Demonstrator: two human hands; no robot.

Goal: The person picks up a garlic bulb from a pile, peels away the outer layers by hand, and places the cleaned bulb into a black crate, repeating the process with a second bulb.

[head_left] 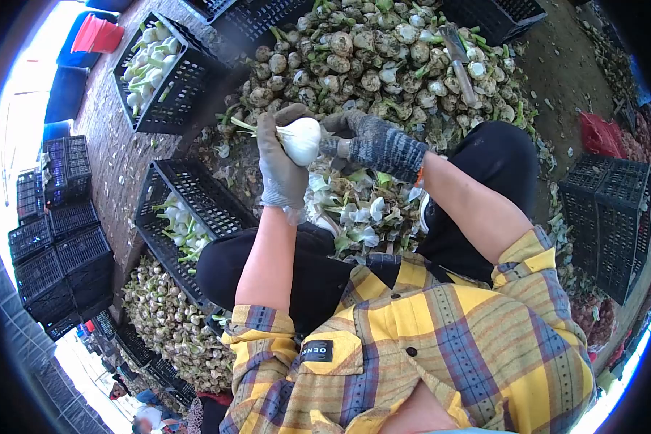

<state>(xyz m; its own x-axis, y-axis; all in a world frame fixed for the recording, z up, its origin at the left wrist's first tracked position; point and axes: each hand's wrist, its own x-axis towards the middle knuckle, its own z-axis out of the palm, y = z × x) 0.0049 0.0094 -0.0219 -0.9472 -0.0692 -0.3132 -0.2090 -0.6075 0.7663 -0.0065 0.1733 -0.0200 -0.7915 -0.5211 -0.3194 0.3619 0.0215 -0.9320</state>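
Note:
My left hand (281, 163), in a grey work glove, is closed round a clean white garlic bulb (301, 141) whose trimmed green stalk points left. Close to the bulb's right side, my right hand (372, 141) wears a dark knitted glove with curled fingers. A short pale-ended object (340, 149) shows in its grip, too hidden to name. Below both hands, peeled skins and leaf scraps (358, 213) lie between my shoes. Beyond them rises a large heap of soil-covered garlic bulbs (369, 54), with a wooden-handled blade (459, 69) resting on it.
Left of the heap stands a black crate (155, 76) full of cleaned garlic. Another crate (195, 195) with cleaned bulbs is beside my left knee. Stacked crates (65, 249) stand farther left, near more garlic (173, 325). A black crate (606, 217) stands at right.

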